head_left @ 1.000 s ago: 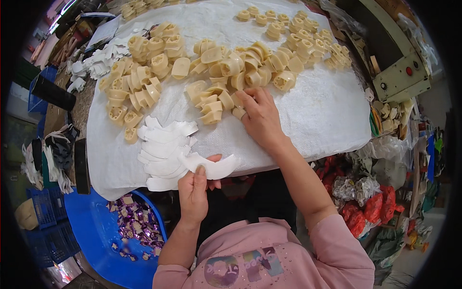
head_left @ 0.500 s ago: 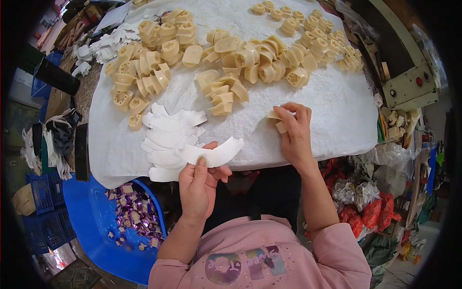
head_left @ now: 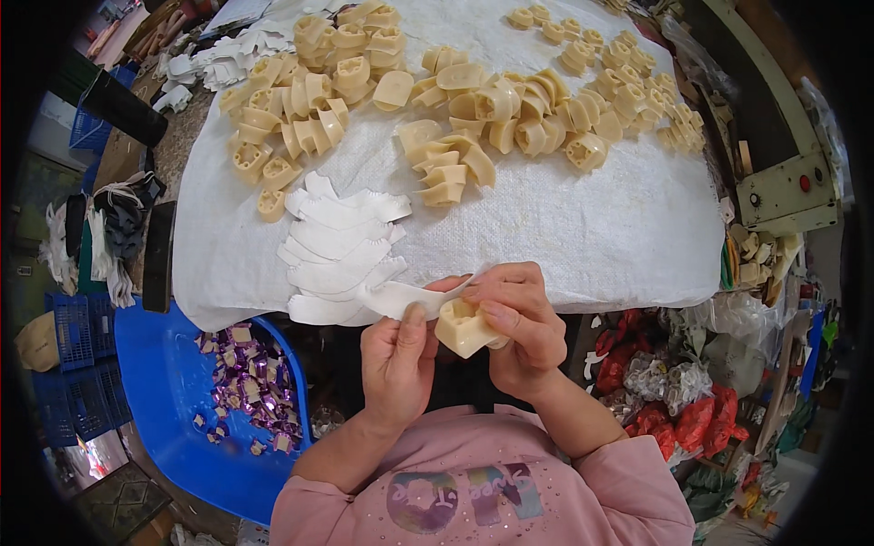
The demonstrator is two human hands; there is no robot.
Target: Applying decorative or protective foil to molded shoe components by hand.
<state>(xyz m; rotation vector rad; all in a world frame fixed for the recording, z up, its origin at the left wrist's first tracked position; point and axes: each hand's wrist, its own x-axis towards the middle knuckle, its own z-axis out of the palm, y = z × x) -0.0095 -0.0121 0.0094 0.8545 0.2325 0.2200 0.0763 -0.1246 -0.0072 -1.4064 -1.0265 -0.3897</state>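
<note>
Between thumb and fingers, my left hand (head_left: 398,364) pinches a curved white strip with notched edges (head_left: 406,298). My right hand (head_left: 523,323) grips a hollow cream plastic piece (head_left: 466,329), its opening turned upward, and its fingers also meet the strip's far end. Both hands are close together at the table's near edge, with the strip just behind the cream piece. Left of them lies an overlapping stack of similar white strips (head_left: 341,238). Beyond are heaps of cream plastic pieces (head_left: 492,105), many nested in rows.
White woven sheeting (head_left: 546,227) covers the table. At lower left, a blue tub (head_left: 168,400) holds purple shiny pieces (head_left: 255,387). A green-grey machine frame (head_left: 787,196) stands at right, above red and clear plastic bags (head_left: 710,414). More white strips (head_left: 241,55) lie at far left.
My right hand has come left and nearer with the cream piece, meeting the white strip. My left hand has moved slightly right and nearer, and the view has shifted a little.
</note>
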